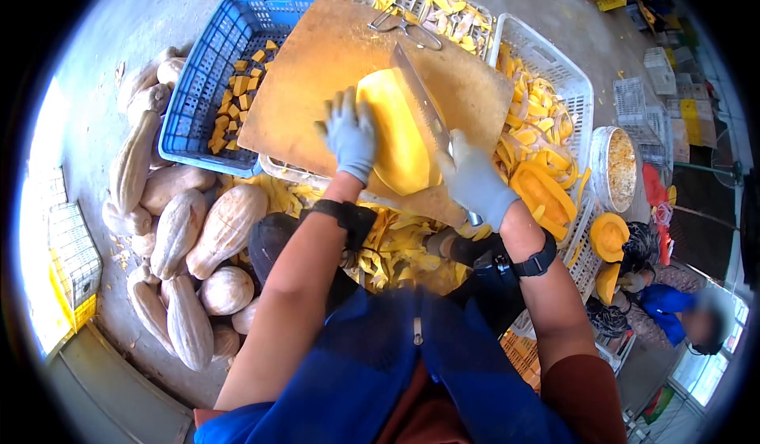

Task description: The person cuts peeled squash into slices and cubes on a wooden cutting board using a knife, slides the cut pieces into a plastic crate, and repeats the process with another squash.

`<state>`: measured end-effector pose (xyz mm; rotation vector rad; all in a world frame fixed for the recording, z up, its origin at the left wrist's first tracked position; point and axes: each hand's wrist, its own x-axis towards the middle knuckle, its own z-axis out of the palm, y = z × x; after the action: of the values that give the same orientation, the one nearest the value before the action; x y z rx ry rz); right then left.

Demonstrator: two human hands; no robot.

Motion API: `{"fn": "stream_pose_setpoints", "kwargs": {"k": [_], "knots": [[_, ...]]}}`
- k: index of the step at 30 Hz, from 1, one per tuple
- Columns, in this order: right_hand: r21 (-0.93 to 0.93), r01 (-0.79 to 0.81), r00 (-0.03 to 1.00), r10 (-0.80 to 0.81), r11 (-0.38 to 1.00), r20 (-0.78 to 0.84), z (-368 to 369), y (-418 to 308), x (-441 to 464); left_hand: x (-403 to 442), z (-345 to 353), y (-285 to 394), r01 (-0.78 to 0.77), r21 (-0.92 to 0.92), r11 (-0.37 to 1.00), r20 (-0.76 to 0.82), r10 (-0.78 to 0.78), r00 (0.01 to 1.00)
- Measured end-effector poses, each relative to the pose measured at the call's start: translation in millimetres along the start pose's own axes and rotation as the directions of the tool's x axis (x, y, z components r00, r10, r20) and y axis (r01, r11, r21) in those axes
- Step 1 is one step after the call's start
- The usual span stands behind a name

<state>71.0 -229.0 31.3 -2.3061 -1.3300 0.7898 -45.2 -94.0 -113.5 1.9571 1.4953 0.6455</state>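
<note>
A peeled orange pumpkin piece point(392, 131) lies lengthwise on the brown cutting board point(301, 72). My right hand point(475, 179), in a pale glove, is closed round the handle of a large knife point(419, 91), whose blade stands along the pumpkin's right side. At the pumpkin's left edge is my left hand point(348, 133), also gloved, with its fingers spread and the thumb side by the flesh. Near the board's far edge rests a metal peeler or scissors-like tool point(405, 28); its exact kind is unclear.
Left of the board, a blue crate point(184, 87) holds pumpkin cubes. Whole pumpkins point(180, 234) lie on the floor at left. A white crate point(583, 83) with peels and pieces stands at right, near a round tub point(614, 167). Another person point(665, 309) is at lower right.
</note>
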Motion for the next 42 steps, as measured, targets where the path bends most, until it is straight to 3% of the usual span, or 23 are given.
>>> {"fn": "stream_pose_setpoints", "kwargs": {"k": [1, 2, 4, 7, 10, 13, 16, 19, 22, 26, 27, 29, 32, 34, 35, 37, 38, 39, 40, 42], "knots": [[0.022, 0.001, 1.0, -0.001, 1.0, 0.008, 1.3, 1.5, -1.9, -2.8, 2.1, 14.5, -0.042, -0.099, 0.994, 0.058, 0.048, 0.997], [0.037, -0.009, 0.999, 0.008, 0.999, 0.033, 3.2, 2.6, -3.8, -11.5, 15.6, 23.5, -0.099, -0.032, 0.995, -0.032, 0.098, 0.995], [0.061, -0.022, 0.998, 0.019, 0.998, 0.057, -2.5, 5.6, 0.4, -15.6, 23.2, 22.5, -0.138, -0.006, 0.99, -0.06, 0.138, 0.989], [0.008, 0.126, 0.991, -0.126, 0.992, 0.045, -7.5, 14.1, 5.5, -12.2, 19.2, 21.3, -0.176, 0.012, 0.984, -0.034, 0.176, 0.984], [0.035, 0.016, 0.977, -0.023, 0.999, 0.212, -21.1, 8.0, 17.0, -11.1, 22.2, 18.6, -0.183, 0.026, 0.983, -0.023, 0.183, 0.983], [-0.019, -0.077, 0.971, 0.079, 0.997, 0.224, -2.3, 4.4, 36.3, -9.8, 23.2, 15.5, -0.205, -0.031, 0.978, -0.028, 0.204, 0.979], [-0.061, -0.078, 0.987, 0.085, 0.995, 0.137, 37.7, 16.5, 51.1, -7.9, 28.9, 10.5, -0.222, -0.06, 0.973, -0.039, 0.22, 0.975], [0.021, -0.09, 0.986, 0.086, 0.996, 0.14, 40.6, 26.3, 55.0, -13.5, 15.1, 37.3, -0.185, 0.207, 0.961, 0.037, 0.181, 0.983], [0.027, -0.039, 0.986, 0.034, 0.999, 0.161, 39.2, 34.2, 60.0, -21.2, 33.1, 36.0, -0.27, 0.22, 0.937, -0.051, 0.287, 0.956], [0.24, -0.241, 0.893, 0.118, 0.94, 0.435, -22.6, 8.1, 32.0, -18.8, 30.6, 36.6, -0.297, 0.283, 0.912, -0.055, 0.324, 0.944], [0.195, -0.239, 0.838, 0.101, 0.951, 0.536, -24.0, 19.5, 19.4, -22.5, 30.8, 35.8, -0.293, 0.261, 0.92, -0.056, 0.317, 0.947], [0.146, -0.115, 0.939, 0.059, 0.983, 0.34, -14.6, 34.9, -34.3, -19.3, 31.0, 34.9, -0.288, 0.219, 0.932, -0.075, 0.31, 0.948], [0.061, -0.139, 0.974, 0.126, 0.988, 0.187, 41.3, 65.4, -76.3, -21.8, 27.9, 34.3, -0.281, 0.128, 0.951, -0.101, 0.294, 0.95], [0.056, -0.09, 0.996, 0.09, 0.994, 0.0, 91.7, 78.5, -91.5, -23.9, 30.5, 32.4, -0.265, 0.109, 0.958, -0.103, 0.276, 0.956], [0.121, -0.099, 0.995, 0.099, 0.988, 0.006, 99.8, 87.9, -97.2, -22.8, 29.3, 30.7, -0.249, 0.102, 0.963, -0.118, 0.261, 0.958], [0.262, -0.094, 0.995, 0.098, 0.96, -0.001, 107.9, 94.6, -93.8, -14.3, 26.9, 21.9, -0.259, -0.102, 0.96, -0.159, 0.241, 0.957], [0.239, -0.064, 0.995, 0.08, 0.969, -0.058, 102.7, 89.6, -99.5, -19.5, 29.4, 16.2, -0.262, -0.213, 0.941, -0.16, 0.232, 0.96], [0.211, -0.026, 0.992, 0.052, 0.977, -0.118, 92.3, 81.3, -99.7, -20.8, 27.6, 9.9, -0.161, -0.529, 0.833, -0.152, 0.094, 0.984], [0.183, 0.011, 0.985, 0.021, 0.983, -0.17, 81.4, 70.3, -99.2, -22.0, 25.5, 1.7, -0.124, -0.705, 0.699, -0.151, 0.023, 0.988], [0.052, 0.029, 0.97, -0.016, 0.998, -0.244, 52.8, 32.5, -94.5, -24.2, 16.4, -9.2, 0.004, -0.843, 0.538, -0.054, -0.092, 0.994]]}}
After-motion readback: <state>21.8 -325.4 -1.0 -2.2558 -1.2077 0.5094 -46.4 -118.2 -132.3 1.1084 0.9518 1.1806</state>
